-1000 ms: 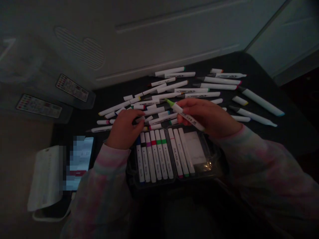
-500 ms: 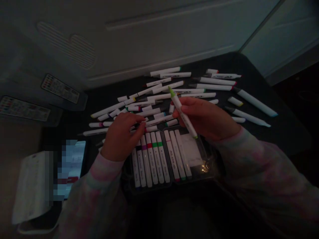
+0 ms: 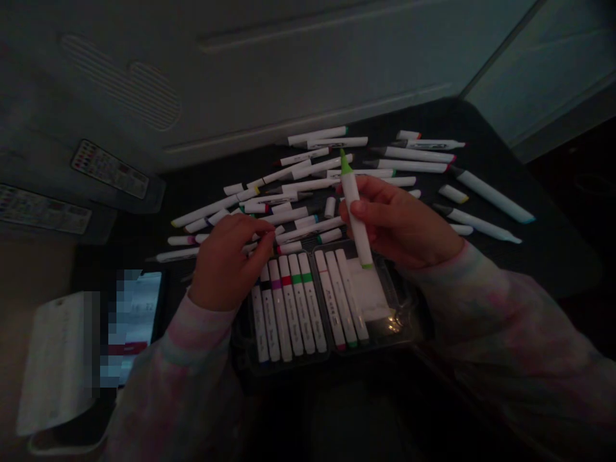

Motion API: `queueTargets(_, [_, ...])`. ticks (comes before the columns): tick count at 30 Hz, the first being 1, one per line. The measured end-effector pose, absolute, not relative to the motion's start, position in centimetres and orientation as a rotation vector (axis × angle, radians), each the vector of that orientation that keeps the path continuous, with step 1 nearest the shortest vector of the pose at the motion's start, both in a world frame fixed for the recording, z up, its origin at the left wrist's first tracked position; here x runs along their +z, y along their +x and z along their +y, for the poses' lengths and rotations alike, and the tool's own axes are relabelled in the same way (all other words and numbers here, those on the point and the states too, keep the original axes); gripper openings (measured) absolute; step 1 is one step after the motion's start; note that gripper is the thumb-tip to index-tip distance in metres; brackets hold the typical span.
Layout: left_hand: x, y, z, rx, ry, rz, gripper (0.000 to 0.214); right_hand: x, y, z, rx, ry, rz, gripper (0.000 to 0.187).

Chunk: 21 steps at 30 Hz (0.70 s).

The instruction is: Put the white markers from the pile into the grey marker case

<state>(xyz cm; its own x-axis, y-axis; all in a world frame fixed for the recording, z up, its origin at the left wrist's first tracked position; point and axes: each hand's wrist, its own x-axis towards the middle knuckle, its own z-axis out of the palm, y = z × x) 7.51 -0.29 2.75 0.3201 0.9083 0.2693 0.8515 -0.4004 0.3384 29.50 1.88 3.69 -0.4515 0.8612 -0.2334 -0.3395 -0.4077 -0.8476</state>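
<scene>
My right hand (image 3: 402,224) grips a white marker with a green tip (image 3: 355,208), held nearly upright above the marker case (image 3: 380,301). The case is a clear tray with several white markers (image 3: 301,298) lying side by side in it. My left hand (image 3: 226,260) rests at the case's far left corner, its fingers curled down among the loose markers (image 3: 298,212); what they pinch is hidden. A scatter of white markers (image 3: 414,163) covers the dark surface beyond both hands.
A lit phone screen (image 3: 129,324) and a white folded sheet (image 3: 55,359) lie at the left. Two colour charts (image 3: 108,168) sit further back left. A pale panelled wall (image 3: 312,64) runs behind the dark surface.
My right hand has swung the green-tipped marker from lying slanted leftward to nearly upright. My left hand has drawn back slightly toward the case corner.
</scene>
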Motion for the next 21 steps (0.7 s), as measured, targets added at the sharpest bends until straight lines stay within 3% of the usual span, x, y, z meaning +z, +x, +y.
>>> queueTargets(8, [3.0, 7.7, -0.4, 0.558, 2.417, 1.644, 0.013, 3.3, 29.7, 2.3, 1.904, -0.901, -0.898, 0.005])
queueTargets(16, [3.7, 10.2, -3.1, 0.270, 2.700, 1.030, 0.025, 4.0, 29.8, 2.6, 1.748, -1.083, -0.721, 0.010])
queueTargets(21, [2.5, 12.3, -4.2, 0.181, 2.812, 0.984, 0.027, 4.6, 29.2, 2.5, 1.651, -1.113, -0.634, 0.012])
